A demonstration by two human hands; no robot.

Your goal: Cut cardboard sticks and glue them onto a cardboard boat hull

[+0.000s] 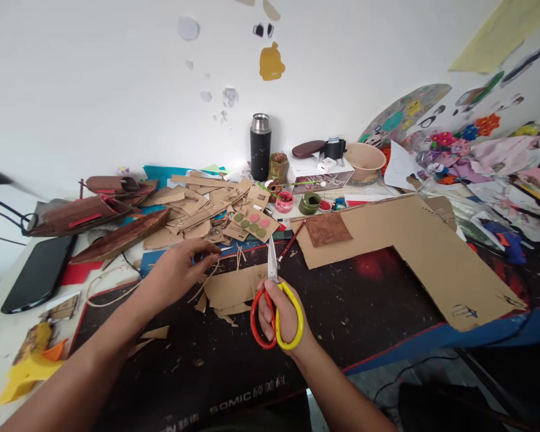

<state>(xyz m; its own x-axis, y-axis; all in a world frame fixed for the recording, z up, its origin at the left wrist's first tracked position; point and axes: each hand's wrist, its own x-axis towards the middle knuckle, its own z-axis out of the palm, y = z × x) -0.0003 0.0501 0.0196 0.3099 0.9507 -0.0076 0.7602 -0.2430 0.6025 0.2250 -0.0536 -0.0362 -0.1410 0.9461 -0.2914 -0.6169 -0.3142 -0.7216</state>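
My right hand (288,315) grips a pair of scissors (273,273) by one red and one yellow handle loop. The blades point away from me and look nearly closed. To the left, my left hand (180,270) is closed in a pinch, thumb towards the fingertips; what it holds, if anything, is too small to make out. Below its fingertips runs a thin cardboard strip (210,279). A cut piece of cardboard (234,289) lies flat on the black mat (207,372) between the hands, with small scraps around it.
Cardboard offcuts (193,207) are heaped behind my left hand. Brown boat-shaped pieces (121,234) and a phone (38,273) lie left. A large L-shaped cardboard (414,252) with a brown square (328,229) on it lies right. Behind stand a black flask (260,150) and paint pots (309,203).
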